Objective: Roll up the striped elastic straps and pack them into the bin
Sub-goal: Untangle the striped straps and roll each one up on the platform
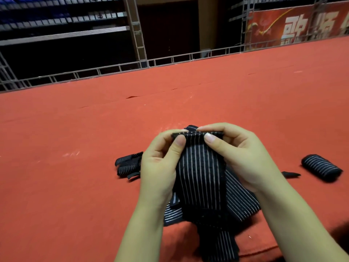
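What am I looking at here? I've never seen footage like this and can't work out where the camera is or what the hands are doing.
There is no machine: the one picture comes from a camera on a person's head, looking down at their bare hands. The left hand and the right hand both pinch the top edge of a black striped strap, apparently starting to roll it. More loose straps lie beneath. On the red carpet sit a finished roll to the right and rolled straps to the left. No bin is visible.

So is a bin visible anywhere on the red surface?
No, only the held strap, rolled straps and loose ones lie on the red surface.
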`<state>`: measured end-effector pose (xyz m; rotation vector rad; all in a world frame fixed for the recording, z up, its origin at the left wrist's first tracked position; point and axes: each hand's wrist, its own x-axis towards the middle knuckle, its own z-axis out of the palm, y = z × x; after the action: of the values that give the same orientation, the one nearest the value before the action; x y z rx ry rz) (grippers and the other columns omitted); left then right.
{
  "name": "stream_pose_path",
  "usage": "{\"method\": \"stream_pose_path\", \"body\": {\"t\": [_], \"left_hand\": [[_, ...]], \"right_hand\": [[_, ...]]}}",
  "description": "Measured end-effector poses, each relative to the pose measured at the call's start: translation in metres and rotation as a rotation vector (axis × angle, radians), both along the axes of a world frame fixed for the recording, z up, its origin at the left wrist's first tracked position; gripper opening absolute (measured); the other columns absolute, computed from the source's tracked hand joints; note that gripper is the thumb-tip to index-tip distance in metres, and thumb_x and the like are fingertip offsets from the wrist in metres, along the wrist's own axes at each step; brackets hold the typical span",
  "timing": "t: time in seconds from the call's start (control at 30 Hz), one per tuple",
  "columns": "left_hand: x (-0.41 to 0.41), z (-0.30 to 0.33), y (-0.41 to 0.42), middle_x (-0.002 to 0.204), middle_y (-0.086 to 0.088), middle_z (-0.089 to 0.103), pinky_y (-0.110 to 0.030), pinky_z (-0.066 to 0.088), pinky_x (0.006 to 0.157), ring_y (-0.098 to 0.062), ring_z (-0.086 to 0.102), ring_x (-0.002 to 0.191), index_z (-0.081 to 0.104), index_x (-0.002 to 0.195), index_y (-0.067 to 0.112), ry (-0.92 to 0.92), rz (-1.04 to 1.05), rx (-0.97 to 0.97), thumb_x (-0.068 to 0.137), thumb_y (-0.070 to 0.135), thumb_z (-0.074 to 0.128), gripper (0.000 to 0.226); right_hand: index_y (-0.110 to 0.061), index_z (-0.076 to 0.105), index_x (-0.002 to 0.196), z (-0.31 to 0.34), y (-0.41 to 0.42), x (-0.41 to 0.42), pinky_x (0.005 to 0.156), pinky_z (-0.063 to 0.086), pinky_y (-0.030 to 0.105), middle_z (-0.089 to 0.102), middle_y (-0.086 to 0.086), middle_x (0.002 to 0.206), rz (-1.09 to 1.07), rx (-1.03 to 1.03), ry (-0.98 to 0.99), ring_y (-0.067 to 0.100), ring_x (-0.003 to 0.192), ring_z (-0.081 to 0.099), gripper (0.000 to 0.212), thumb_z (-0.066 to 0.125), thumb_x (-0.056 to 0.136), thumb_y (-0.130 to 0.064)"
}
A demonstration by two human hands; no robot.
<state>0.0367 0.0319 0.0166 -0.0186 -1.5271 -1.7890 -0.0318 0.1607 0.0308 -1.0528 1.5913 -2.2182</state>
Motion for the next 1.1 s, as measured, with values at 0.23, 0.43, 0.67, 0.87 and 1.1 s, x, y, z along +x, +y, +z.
{"method": "stream_pose_path", "body": {"t": [0.23, 0.43, 0.67, 0.87, 1.1], "left_hand": [[0.0, -0.002, 0.002, 0.088, 0.01, 0.073, -0.02, 0.051, 0.081, -0.007, 0.066, 0.088, 0.076, 0.082, 0.035, 0.001, 0.03, -0.093, 0.082, 0.024, 0.065, 0.015], [-0.001, -0.006, 0.005, 0.089, 0.002, 0.073, -0.026, 0.055, 0.078, -0.014, 0.067, 0.087, 0.075, 0.081, 0.027, -0.059, -0.032, 0.041, 0.083, 0.024, 0.063, 0.012], [0.004, -0.002, 0.006, 0.085, 0.002, 0.069, -0.022, 0.054, 0.066, -0.009, 0.065, 0.077, 0.067, 0.089, 0.023, -0.168, -0.086, 0.016, 0.083, 0.045, 0.051, 0.028], [0.002, -0.01, 0.002, 0.082, 0.007, 0.064, -0.028, 0.044, 0.069, -0.008, 0.058, 0.075, 0.064, 0.083, 0.032, -0.258, 0.004, -0.08, 0.101, 0.033, 0.044, 0.027], [0.006, -0.014, -0.005, 0.093, 0.001, 0.063, -0.033, 0.045, 0.075, -0.012, 0.057, 0.083, 0.061, 0.096, 0.039, -0.265, -0.053, -0.19, 0.095, 0.032, 0.045, 0.018]], "right_hand": [[-0.026, 0.079, 0.08, 0.0, 0.003, -0.002, 0.073, 0.043, 0.044, 0.07, 0.024, 0.087, -0.074, 0.048, 0.0, 0.025, 0.076, 0.059, 0.014, 0.066, 0.077, -0.025], [-0.032, 0.079, 0.081, -0.007, 0.002, -0.003, 0.07, 0.048, 0.034, 0.072, 0.016, 0.082, -0.161, 0.058, 0.072, 0.019, 0.073, 0.061, 0.01, 0.071, 0.078, -0.026], [-0.029, 0.078, 0.08, -0.007, 0.001, 0.001, 0.069, 0.048, 0.013, 0.075, -0.004, 0.08, -0.188, 0.097, 0.141, 0.003, 0.074, 0.066, 0.023, 0.071, 0.08, -0.007], [-0.027, 0.076, 0.087, -0.012, -0.003, -0.002, 0.072, 0.044, 0.008, 0.074, -0.012, 0.09, -0.169, 0.191, 0.192, -0.005, 0.08, 0.064, 0.024, 0.071, 0.081, -0.004], [-0.026, 0.07, 0.108, -0.019, -0.003, -0.006, 0.08, 0.05, 0.023, 0.073, -0.008, 0.103, -0.013, 0.188, -0.079, 0.005, 0.096, 0.067, 0.037, 0.054, 0.079, -0.043]]}}
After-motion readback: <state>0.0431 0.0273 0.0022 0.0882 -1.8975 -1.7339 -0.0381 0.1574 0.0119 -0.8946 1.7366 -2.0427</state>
